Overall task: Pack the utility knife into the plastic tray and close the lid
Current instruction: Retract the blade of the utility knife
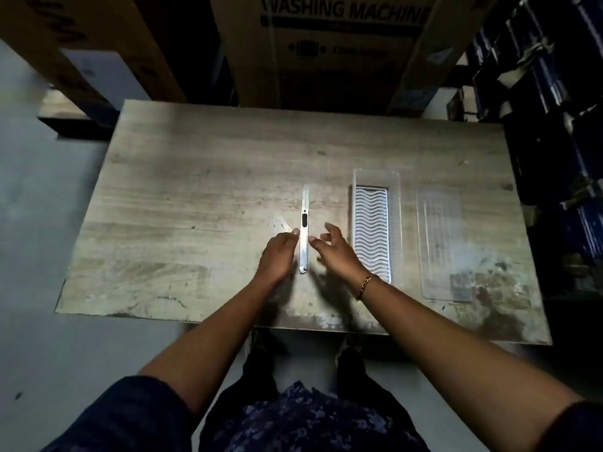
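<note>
A long silver utility knife (pixel 304 203) with a black slider lies lengthwise on the wooden table (pixel 195 197). My left hand (pixel 278 256) rests against its left side near the lower half, fingers together and touching it. My right hand (pixel 332 249) hovers just right of the knife with fingers spread, fingertips close to its edge. To the right stands the clear plastic tray (pixel 394 203) with a white wavy insert (pixel 372 223). The flat clear lid (pixel 440 243) lies separately on the table, right of the tray.
Large cardboard boxes (pixel 339 50) stand behind the table. Dark stacked items (pixel 554 93) fill the right side. The table's near edge is just in front of my legs, with grey floor on the left.
</note>
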`<state>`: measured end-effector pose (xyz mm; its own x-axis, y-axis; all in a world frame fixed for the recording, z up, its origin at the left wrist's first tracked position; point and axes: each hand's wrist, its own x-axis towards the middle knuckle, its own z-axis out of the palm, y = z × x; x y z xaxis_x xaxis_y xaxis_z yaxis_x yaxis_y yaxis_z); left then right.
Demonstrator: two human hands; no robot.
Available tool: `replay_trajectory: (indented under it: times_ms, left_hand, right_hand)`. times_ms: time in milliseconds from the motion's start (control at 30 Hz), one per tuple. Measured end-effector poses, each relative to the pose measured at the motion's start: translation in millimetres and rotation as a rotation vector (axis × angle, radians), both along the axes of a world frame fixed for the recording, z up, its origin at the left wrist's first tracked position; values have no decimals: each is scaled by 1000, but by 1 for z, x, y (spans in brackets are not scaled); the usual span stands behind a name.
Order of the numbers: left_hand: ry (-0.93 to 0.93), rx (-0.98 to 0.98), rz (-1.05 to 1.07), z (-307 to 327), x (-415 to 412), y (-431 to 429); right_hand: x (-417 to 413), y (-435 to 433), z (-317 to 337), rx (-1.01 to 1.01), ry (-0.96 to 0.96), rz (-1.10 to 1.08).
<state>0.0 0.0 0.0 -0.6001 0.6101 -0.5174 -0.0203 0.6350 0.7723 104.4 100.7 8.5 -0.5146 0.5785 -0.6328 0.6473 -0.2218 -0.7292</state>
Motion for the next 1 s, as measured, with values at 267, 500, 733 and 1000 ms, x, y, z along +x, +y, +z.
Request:
replay_trajectory:
  times_ms: [267,500,733,1000]
  left_hand:
    - [-533,53,419,-18,2,4]
    - [-421,-9,347,-26,5,6]
    - [-352,-41,278,-26,5,12]
    - [-304,-71,255,-28,6,15]
  right_hand:
    - [-6,-24,-25,-198,-92,-108]
    - [-4,-18,-45,-128,-88,-134]
    - [-6,-15,-43,-170,-81,-121]
    - [-6,-12,-48,-178,-81,-100]
